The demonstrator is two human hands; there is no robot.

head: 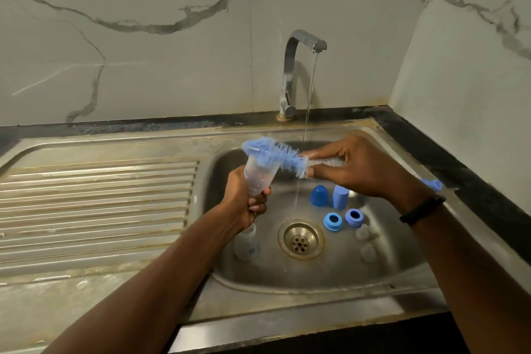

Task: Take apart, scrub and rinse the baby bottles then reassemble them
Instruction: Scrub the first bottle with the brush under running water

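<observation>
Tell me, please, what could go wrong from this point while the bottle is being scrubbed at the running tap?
The brush lies across the mouth of the bottle, not inside it, so its bristles could flick water out of the sink. The left hand grips only the wet bottle's lower end, so it might slip. The loose rings lie near the open drain, where the stream could push them.

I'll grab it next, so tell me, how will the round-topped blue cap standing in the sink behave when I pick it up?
The domed blue cap looks like hollow plastic, so probably light and stiff. It stands in the wet sink near the running water, so likely slippery. Nudged over, its rounded shape might roll.
</observation>
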